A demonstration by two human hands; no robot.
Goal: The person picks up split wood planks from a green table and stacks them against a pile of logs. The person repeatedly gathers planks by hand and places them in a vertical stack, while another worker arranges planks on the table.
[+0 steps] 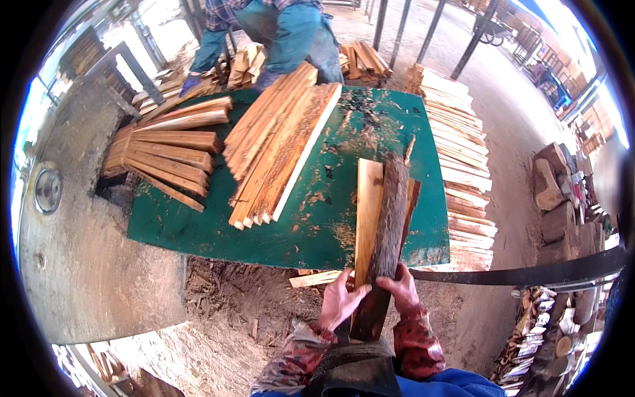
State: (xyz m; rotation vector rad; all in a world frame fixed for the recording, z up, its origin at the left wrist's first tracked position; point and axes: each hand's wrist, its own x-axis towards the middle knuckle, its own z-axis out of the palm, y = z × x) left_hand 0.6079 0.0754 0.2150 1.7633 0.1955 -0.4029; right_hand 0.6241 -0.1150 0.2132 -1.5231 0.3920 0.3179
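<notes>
At the near right of the green tabletop [301, 241], my left hand [342, 302] and my right hand [401, 288] grip the near end of a bark-covered wood slab [389, 212]. Both thumbs press on it from above, with the other fingers partly hidden. A pale wooden board [368, 215] lies along its left side, and a darker wood strip [413, 198] shows at its right. The far part of these pieces is over the tabletop, while the near end reaches toward my apron. To the left lies a row of long sawn boards [284, 149].
A fan of wooden sticks [175, 152] lies at the table's left, beside a worn metal machine bed [99, 278]. Across the table is a co-worker in teal trousers [297, 36]. Stacked boards [456, 165] line the right edge. A dark curved bar [522, 274] extends rightward near my right hand.
</notes>
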